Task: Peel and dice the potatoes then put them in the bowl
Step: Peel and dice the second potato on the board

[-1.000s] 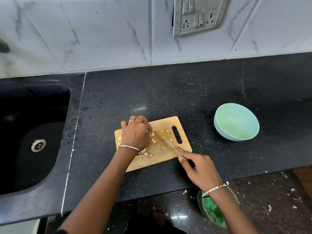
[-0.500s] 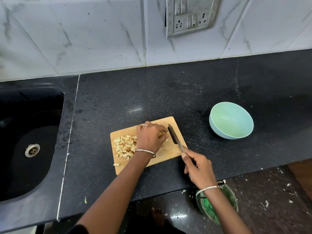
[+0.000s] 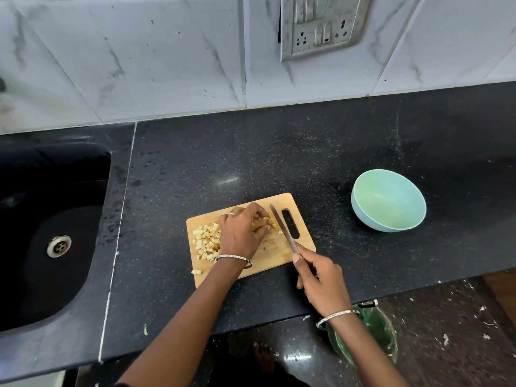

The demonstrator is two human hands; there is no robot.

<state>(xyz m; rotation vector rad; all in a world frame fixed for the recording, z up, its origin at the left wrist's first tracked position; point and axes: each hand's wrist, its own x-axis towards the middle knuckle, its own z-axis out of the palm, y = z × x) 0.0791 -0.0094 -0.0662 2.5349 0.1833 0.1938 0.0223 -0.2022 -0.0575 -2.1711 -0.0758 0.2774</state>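
Nearest, below the desk's front edge and right of the cutting board (image 3: pixel 268 265), a green bin (image 3: pixel 375 332) stands on the floor under the right wrist. The right hand (image 3: pixel 321 280) lies just off the board's near right corner, its fingers (image 3: pixel 300 259) clenched round the handle of a knife (image 3: pixel 282 229). The blade runs away across the board's right part, just beside the handle slot. The left hand (image 3: pixel 240 233) rests over the board's middle, fingers (image 3: pixel 258 212) curled down, grasping a clump of potato pieces (image 3: pixel 264 222) against the wood beside the blade. The diced potato (image 3: pixel 206 241) is heaped on the board's left part; one stray cube (image 3: pixel 196 272) lies on the black desk (image 3: pixel 251 152) just off the board's near left edge. The pale green bowl (image 3: pixel 388 202) sits well right of the board, holding nothing. A dark sink (image 3: pixel 33 275) lies far left of the board. A switch plate (image 3: pixel 318 23) hangs on the tiled wall beyond.
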